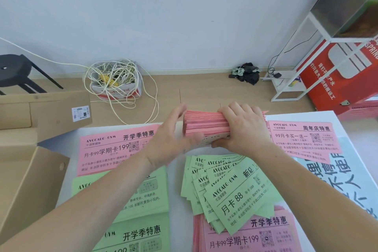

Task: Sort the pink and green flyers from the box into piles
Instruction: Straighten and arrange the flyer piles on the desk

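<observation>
A white table (176, 188) fills the lower view, covered with sorted flyers. At its left edge stands an open cardboard box (30, 180) with its flaps spread. On the floor at the far right, a red printed carton (325, 82) leans behind a white metal rack (286, 90).

A sheet with large dark characters (343, 180) lies along the table's right side. Two green piles lie at the left front, one (147, 196) behind the other (141, 235). A pink pile (106, 149) lies behind them. At the middle, a fanned spread of green flyers (237, 190) partly overlaps a pink pile (255, 235) at the near edge. Another pink pile (302, 139) lies at the far right, over the lettered sheet.

Both hands hold a thick stack of pink flyers (204, 124) just above the table's far edge, between the two far pink piles. The right hand (243, 127) grips the stack's right half, its fingers curled over the top and the thumb underneath. The left hand (169, 139), blurred, lies against the stack's left end with its fingers straight and spread, not curled round it.

On the floor beyond are a black stool (14, 71), a small box of tangled white cable (114, 82) and a dark crumpled cloth (246, 72).
</observation>
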The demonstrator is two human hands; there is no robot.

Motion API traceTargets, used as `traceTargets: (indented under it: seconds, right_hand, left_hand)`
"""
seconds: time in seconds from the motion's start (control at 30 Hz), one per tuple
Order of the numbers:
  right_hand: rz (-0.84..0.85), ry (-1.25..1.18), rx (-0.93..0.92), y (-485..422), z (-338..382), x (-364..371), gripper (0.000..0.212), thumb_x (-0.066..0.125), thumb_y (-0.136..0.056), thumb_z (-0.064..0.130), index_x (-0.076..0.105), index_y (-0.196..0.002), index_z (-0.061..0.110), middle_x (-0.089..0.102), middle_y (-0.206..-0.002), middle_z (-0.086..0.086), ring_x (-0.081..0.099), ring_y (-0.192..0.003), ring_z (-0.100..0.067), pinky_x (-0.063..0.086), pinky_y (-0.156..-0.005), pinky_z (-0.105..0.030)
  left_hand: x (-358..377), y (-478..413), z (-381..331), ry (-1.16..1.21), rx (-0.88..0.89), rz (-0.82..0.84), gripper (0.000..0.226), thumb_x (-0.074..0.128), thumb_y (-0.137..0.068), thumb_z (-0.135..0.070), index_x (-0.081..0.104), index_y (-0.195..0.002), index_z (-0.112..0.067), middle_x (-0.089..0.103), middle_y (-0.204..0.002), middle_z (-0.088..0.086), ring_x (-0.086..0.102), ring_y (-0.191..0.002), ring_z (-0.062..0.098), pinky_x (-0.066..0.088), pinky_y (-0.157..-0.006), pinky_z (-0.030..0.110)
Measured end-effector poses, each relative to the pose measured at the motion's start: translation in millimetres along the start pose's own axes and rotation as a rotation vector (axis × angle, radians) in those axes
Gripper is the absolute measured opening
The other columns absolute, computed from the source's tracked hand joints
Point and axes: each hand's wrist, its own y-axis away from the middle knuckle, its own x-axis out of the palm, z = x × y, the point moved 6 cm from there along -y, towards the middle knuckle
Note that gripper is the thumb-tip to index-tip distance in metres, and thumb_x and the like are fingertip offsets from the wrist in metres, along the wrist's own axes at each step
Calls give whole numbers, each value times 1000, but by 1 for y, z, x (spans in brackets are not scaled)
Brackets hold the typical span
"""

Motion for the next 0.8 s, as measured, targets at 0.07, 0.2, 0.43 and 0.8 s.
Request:
traceTargets:
  seconds: [0.07,0.2,0.43,0.8]
  right_hand:
    - [13,3,12,-2,-1,-1,88,77,-51,82,55,-122,35,56,-110,10,57,-102,-22,41,-89,-41]
    - [112,-18,-7,-2,-4,-2,97,80,-56,78,47,-137,38,54,-122,13,53,-117,-19,37,-105,-40]
    - [126,-494,434,36,-72,-2,89,96,-53,46,55,-132,40,48,-126,14,45,-125,-20,43,-103,-40]
    - [254,-209,178,23,-68,-10,82,90,-52,51,52,-124,39,49,-126,13,43,-127,-19,23,-121,-49]
  left_hand:
    - [2,2,3,-377,32,65,136,90,-68,-59,-7,-162,-44,16,-166,-22,20,-151,-1,21,-119,25]
    - [-6,-10,10,-263,-15,-101,127,89,-77,-31,-5,-162,-48,47,-144,-27,61,-122,15,51,-68,25]
    - [-5,-18,13,-229,-86,-28,78,87,-71,-33,47,-135,-48,51,-131,-16,63,-106,18,61,-49,48]
    - [6,-22,6,-179,-5,-54,86,89,-74,-14,37,-139,-36,65,-114,-16,69,-101,2,54,-76,15]
